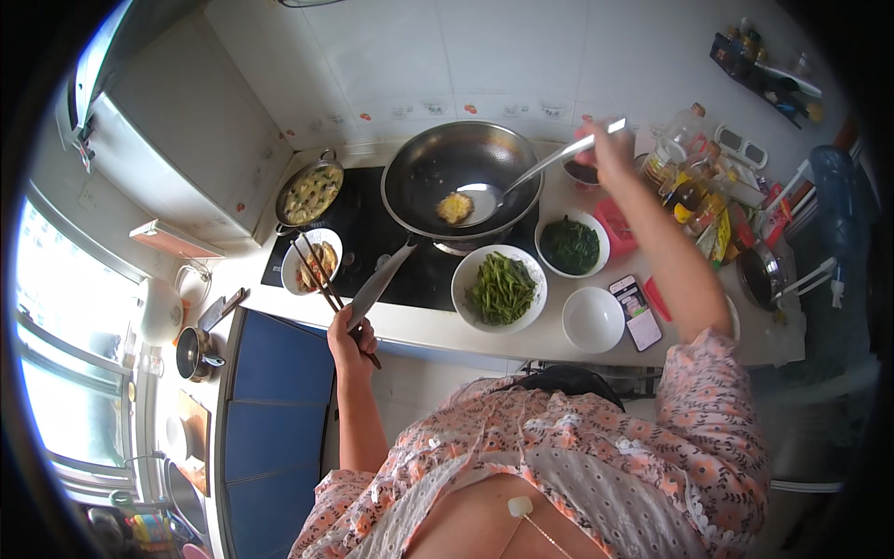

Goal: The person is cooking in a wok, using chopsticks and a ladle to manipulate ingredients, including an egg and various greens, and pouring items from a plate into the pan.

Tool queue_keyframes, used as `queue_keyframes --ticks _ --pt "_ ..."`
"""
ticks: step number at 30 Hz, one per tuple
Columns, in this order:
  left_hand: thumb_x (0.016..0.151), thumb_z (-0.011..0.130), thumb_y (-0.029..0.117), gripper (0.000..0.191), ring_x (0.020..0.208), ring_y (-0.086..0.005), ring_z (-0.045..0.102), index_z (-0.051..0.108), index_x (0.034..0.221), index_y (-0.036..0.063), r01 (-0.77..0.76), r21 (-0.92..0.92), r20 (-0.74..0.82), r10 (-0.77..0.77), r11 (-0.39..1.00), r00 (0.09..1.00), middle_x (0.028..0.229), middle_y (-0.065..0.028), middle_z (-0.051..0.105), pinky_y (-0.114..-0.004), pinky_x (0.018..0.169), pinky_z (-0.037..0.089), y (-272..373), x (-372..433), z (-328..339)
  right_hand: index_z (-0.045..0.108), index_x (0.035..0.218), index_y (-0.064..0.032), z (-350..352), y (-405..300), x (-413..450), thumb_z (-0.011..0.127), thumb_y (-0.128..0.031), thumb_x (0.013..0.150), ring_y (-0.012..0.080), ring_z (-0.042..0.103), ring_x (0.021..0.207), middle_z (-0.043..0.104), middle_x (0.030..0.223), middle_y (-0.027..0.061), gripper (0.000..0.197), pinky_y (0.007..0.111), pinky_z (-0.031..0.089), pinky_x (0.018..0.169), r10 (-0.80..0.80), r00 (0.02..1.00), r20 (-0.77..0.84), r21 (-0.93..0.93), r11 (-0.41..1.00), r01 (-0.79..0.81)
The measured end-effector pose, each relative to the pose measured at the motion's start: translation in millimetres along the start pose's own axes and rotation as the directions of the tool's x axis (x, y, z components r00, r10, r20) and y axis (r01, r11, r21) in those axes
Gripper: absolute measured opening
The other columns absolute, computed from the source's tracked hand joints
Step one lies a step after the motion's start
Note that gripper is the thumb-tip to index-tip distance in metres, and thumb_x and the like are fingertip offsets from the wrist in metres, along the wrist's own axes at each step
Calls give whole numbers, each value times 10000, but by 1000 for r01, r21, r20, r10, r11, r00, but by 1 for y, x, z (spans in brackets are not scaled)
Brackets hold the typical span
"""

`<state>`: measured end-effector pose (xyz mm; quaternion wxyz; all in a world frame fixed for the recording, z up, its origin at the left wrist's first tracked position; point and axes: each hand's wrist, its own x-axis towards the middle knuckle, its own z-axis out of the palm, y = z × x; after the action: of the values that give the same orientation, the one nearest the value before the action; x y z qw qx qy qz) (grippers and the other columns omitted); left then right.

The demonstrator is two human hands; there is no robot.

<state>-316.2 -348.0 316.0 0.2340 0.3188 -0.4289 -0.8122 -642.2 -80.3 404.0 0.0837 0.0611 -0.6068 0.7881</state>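
Note:
My left hand (pixel 351 344) grips the wok handle (pixel 380 286) together with a pair of wooden chopsticks (pixel 318 274), which point up and left. Raised over the right side, my right hand (pixel 606 155) holds a long-handled metal spatula (pixel 534 169). The spatula's blade lies inside the dark wok (pixel 457 150), against its lower wall. A small golden fried piece (pixel 455 208) sits at the blade's left edge. Beneath the chopstick tips stands a white bowl (pixel 336 246) with browned food and red bits in it. The wok rests over the right part of a black cooktop (pixel 419 283).
Left of the wok is a pan of egg-like mixture (pixel 311 195). Nearer me stand bowls of green stalks (pixel 499 288) and dark leafy greens (pixel 570 244), an empty white bowl (pixel 594 320) and a phone (pixel 635 312). Bottles (pixel 688 192) crowd the right; a cleaver (pixel 222 309) lies left.

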Motion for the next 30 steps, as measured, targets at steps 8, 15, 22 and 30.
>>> queue_keyframes --ticks 8,15,22,30 --pt "775 477 230 171 329 -88 293 469 749 61 -4 -10 -23 4 1000 1000 499 -35 423 -215 319 220 0 3 2 440 824 -46 -6 90 -70 590 -52 721 190 586 569 574 747 134 182 269 509 401 202 972 -119 465 876 -125" --pt "771 486 256 191 326 -83 287 467 742 68 7 54 -36 -5 998 999 489 -24 406 -212 319 215 3 2 -3 440 791 -56 -3 62 -72 596 -80 731 177 576 582 566 728 118 169 266 503 403 55 986 -159 482 876 29" --pt "791 459 274 216 342 -78 287 467 754 61 -17 30 -26 18 999 999 507 -12 418 -207 339 225 -1 2 -1 488 720 -56 -3 -26 -103 537 -55 766 174 566 597 580 750 70 67 273 464 517 -628 372 684 88 577 812" --pt "791 465 276 202 340 -71 290 461 788 74 -25 22 22 25 999 999 508 -9 416 -203 335 224 -1 1 -2 459 681 -46 -5 -49 -119 548 -21 737 181 566 621 577 740 82 108 272 462 541 -543 220 810 146 551 822"
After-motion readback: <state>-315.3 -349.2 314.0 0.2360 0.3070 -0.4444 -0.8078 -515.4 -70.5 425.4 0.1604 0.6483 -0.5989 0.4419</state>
